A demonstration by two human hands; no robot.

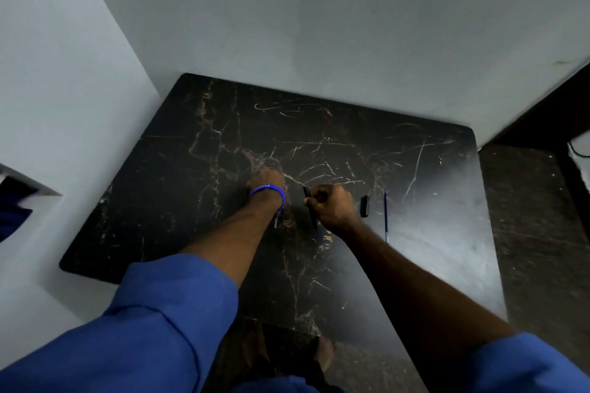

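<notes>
My right hand grips a black pen barrel that stands out of the fist at a slant, just above the black marble table. My left hand, with a blue band on its wrist, rests on the table a little to the left; its fingers are hidden behind the wrist. Under that wrist shows a thin grey piece, and I cannot tell whether it is held. To the right of my right hand lie a short black cap and a thin blue refill.
The table stands in a corner, with pale walls at the back and on the left. A dark floor runs along its right side. A bare foot shows below the table's front edge.
</notes>
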